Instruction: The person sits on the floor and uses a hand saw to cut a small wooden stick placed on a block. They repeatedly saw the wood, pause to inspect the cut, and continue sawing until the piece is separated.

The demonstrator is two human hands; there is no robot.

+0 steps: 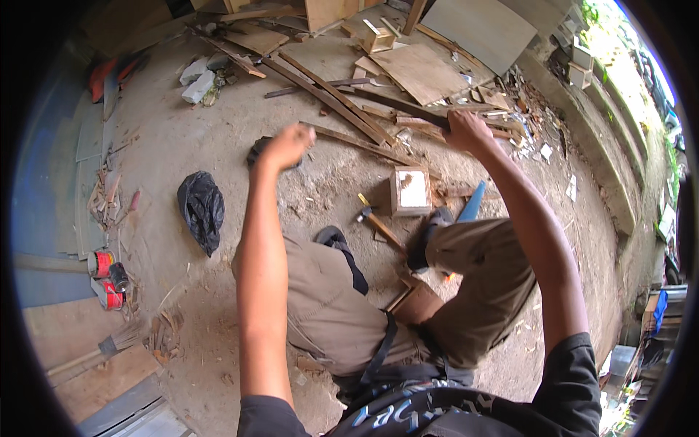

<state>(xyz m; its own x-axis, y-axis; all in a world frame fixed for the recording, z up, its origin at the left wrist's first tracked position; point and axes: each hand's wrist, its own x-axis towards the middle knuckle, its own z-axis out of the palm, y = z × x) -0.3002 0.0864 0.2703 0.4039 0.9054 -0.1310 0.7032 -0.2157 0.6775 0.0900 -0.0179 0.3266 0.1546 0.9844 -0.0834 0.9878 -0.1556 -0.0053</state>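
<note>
My right hand [467,132] is closed round the near end of a long dark wooden strip [404,106], which slants away to the far left above the floor. Out in front, my left hand [290,146] is smeared by motion; whether its fingers hold anything I cannot tell. A dark object [261,151] shows partly behind that hand. Between my feet lies a hammer [384,229] with a wooden handle. Just beyond it stands a small wooden box [412,191] with a whitish top. A blue handsaw blade [472,202] rests beside my right foot.
A black plastic bag [202,211] lies to the left. Long wooden strips [328,98], a plywood sheet [419,73] and scraps cover the far floor. Pale blocks [198,86] sit at the far left, red cans [102,264] near the left wall. Concrete steps [582,124] edge the right.
</note>
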